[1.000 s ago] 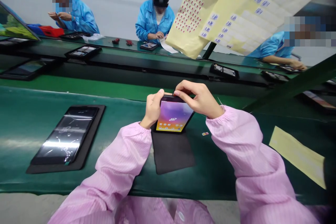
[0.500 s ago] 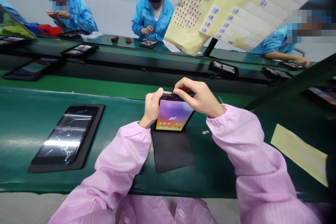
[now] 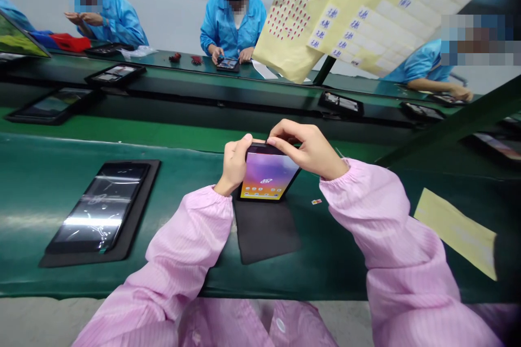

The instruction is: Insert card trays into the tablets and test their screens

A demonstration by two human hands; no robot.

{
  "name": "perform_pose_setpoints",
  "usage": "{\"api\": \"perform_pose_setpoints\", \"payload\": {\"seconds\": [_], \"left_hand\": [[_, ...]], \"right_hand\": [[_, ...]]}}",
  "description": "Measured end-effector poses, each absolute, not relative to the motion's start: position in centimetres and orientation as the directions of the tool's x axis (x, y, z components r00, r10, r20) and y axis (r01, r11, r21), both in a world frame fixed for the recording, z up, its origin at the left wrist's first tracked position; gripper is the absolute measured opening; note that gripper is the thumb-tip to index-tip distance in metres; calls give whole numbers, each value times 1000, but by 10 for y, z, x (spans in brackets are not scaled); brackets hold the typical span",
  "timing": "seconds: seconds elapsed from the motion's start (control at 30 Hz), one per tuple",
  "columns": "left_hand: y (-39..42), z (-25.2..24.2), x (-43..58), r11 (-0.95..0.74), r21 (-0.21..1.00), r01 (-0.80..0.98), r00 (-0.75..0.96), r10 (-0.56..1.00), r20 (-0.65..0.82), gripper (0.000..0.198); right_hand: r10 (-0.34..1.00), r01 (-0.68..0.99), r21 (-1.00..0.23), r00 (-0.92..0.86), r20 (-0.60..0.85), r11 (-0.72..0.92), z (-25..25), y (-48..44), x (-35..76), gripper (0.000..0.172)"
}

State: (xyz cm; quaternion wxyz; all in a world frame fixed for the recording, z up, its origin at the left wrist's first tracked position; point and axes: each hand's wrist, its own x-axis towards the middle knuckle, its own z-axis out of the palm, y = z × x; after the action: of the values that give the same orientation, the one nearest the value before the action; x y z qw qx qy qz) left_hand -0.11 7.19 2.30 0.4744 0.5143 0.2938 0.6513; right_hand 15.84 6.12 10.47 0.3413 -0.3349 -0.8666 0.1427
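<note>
A tablet [image 3: 266,173] with a lit purple-to-orange home screen stands propped up, its lower edge on a dark mat [image 3: 266,233]. My left hand [image 3: 235,162] grips its upper left corner, thumb along the top edge. Against that same top edge, thumb and forefinger of my right hand [image 3: 299,146] are pinched together; whatever lies between them is hidden. A small white, yellow and red card or sticker [image 3: 316,201] lies on the green table just below my right wrist.
To the left, another tablet [image 3: 100,206], its screen dark, rests on a dark mat. A yellow sheet [image 3: 456,233] lies at right. Label sheets [image 3: 366,16] hang above. Beyond, trayed devices [image 3: 342,103] line a conveyor, and co-workers in blue [image 3: 234,21] sit opposite.
The view has shifted slightly. My hands keep the same hold at the tablet's top edge. The co-worker opposite in the middle has brought both hands down to the device before them.
</note>
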Motion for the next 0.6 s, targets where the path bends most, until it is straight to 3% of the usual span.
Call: {"api": "perform_pose_setpoints", "payload": {"seconds": [0.1,0.33,0.6], "left_hand": [[71,24,0,-376,866,-328,-22,920,391,48],[73,23,0,-249,860,-445,-56,966,251,39],[74,22,-1,-355,874,-332,-18,929,370,47]], "right_hand": [[692,475,-504,-516,505,721,102,60,159,20],[626,519,-359,-560,543,776,102,62,157,16],[673,469,-484,-547,497,739,101,62,159,17]]}}
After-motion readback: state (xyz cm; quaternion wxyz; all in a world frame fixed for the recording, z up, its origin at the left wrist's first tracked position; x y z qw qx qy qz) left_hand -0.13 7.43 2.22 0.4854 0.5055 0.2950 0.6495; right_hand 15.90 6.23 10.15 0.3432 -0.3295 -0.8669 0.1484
